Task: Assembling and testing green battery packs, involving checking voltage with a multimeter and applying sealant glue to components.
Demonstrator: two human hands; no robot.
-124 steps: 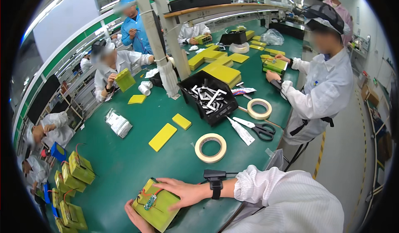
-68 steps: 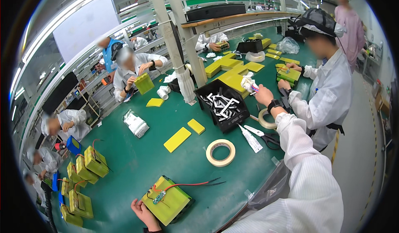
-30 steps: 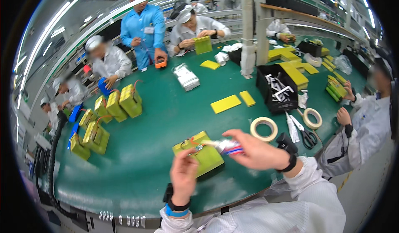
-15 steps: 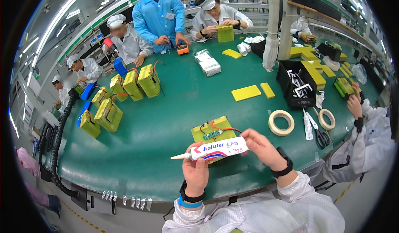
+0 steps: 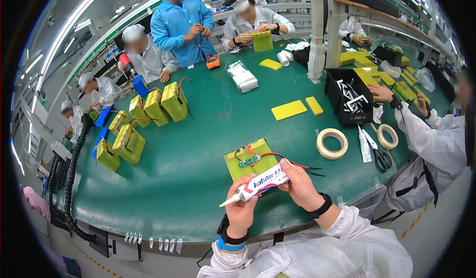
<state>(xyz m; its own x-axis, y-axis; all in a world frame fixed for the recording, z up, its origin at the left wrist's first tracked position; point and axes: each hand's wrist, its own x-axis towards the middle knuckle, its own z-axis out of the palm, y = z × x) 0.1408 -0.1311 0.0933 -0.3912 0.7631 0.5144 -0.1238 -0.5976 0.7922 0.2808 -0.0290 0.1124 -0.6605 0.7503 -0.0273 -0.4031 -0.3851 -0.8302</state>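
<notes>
A white glue tube (image 5: pixel 263 183) with red and blue print is held between my two hands, its pale pointed nozzle tilted down to the left. My left hand (image 5: pixel 240 209) grips it near the nozzle end. My right hand (image 5: pixel 301 186) pinches its tail end. Just beyond the tube lies a yellow-green battery pack (image 5: pixel 237 165), partly hidden by the tube and hands. On top of the pack sits a small green circuit board (image 5: pixel 249 161), with red and black wires (image 5: pixel 297 165) reaching out to the right.
Several wrapped battery packs (image 5: pixel 130 144) stand at the left. To the right are masking tape rolls (image 5: pixel 332 143), scissors (image 5: pixel 382 158), another tube (image 5: pixel 364 146) and a black bin (image 5: pixel 348 99) of white strips. Yellow boards (image 5: pixel 289 110) lie beyond. Co-workers sit around the green table (image 5: pixel 198 198).
The glue tube has tilted, its nozzle end moving down and right, its tail up. More of the wires now shows. At the right, a co-worker's hand has reached to the stacked yellow boards.
</notes>
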